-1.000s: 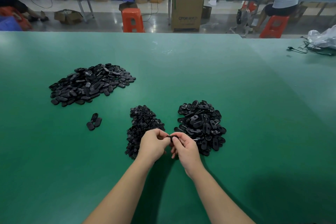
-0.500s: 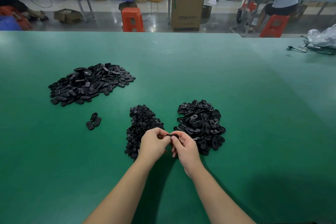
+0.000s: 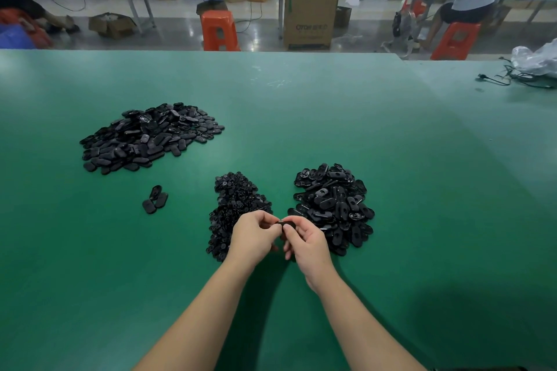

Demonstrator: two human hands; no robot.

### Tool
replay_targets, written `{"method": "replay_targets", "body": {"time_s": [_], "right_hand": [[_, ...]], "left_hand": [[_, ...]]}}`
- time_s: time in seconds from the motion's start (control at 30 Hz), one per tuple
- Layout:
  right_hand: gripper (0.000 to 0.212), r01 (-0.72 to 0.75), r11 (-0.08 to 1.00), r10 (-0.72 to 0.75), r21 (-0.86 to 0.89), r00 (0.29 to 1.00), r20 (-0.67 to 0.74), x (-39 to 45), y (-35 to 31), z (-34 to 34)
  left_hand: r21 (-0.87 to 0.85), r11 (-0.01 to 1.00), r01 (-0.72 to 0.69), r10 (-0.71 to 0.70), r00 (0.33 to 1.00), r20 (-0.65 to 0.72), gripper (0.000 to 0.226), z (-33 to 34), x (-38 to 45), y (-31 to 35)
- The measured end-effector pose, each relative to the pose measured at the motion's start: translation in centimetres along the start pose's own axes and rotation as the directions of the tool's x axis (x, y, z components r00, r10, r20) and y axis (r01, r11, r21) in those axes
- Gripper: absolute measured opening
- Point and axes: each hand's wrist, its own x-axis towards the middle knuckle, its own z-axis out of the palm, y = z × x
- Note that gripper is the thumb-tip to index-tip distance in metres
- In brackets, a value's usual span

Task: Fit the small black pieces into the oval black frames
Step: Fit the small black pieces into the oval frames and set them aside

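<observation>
**Tiny part, easy to drop**

Green surface (image 3: 361,129) all around me, with black heaps on it. My left hand (image 3: 253,235) and right hand (image 3: 307,242) both pinch one frame (image 3: 284,223) between them, just above the surface. I cannot see the small piece. I think it could slip out or go in crooked if I push unevenly. Small pieces (image 3: 235,205) lie left, frames (image 3: 331,202) right.

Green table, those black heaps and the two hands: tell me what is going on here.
A person sits at the green felt-covered table, both hands together over its near part. The left hand and right hand pinch one oval black plastic frame between their fingertips, apparently pressing a piece in. Just beyond lie a heap of small black pieces and a heap of open oval frames; a bigger heap of black ovals lies far left.
</observation>
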Motion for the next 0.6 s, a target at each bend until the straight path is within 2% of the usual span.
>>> {"method": "replay_targets", "body": {"time_s": [0.6], "right_hand": [[0.013,0.003,1.0,-0.003,0.022,1.0,-0.001,-0.03,0.07,0.09]], "left_hand": [[0.019,0.999,0.038,-0.038,0.999,-0.017,0.004,0.46,-0.28,0.36]]}}
